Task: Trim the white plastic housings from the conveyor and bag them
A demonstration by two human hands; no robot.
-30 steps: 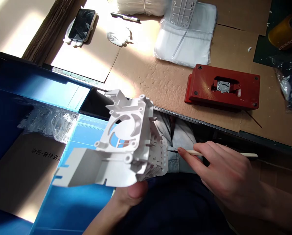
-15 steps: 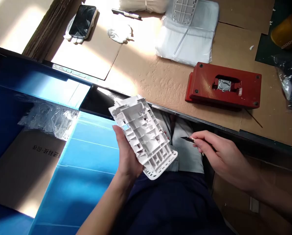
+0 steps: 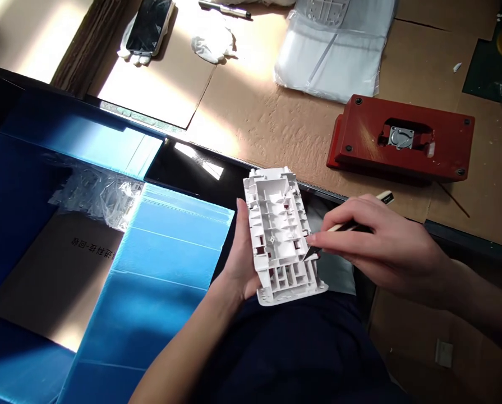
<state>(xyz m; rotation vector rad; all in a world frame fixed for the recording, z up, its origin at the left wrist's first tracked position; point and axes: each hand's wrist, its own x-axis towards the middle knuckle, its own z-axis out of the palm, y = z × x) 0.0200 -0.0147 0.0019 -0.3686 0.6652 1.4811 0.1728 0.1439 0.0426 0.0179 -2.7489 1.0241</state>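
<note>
While held in the left grip (image 3: 239, 258), seen from above: a white plastic housing (image 3: 278, 224), ribbed hollow side up, near end flaring to a wider lip. Wrapped closely about the left side, with thumb lying along the edge and fingers mostly hidden underneath. Closed from the right in the right grip (image 3: 383, 247): a slim, pale-handled knife (image 3: 386, 197), pinched low by the dark blade, with tip pointing down at the housing's right edge, toward the near end; impossible to tell whether touching. Raised over the lap, just short of the worktop (image 3: 267, 134).

Spread across that cardboard-covered surface: a red block (image 3: 444, 140) at right, with a small metal insert (image 3: 401, 137) in the recess; farther off, a stack of clear bags (image 3: 351, 62) bearing a second white part (image 3: 327, 10); at far left, a dark phone (image 3: 150, 28), a crumpled white item (image 3: 212, 44) and a pen (image 3: 225, 9). Standing open at near left: a blue box (image 3: 166, 247), with clear plastic wrap (image 3: 95, 193) and a printed cardboard sheet (image 3: 53, 275) inside.
</note>
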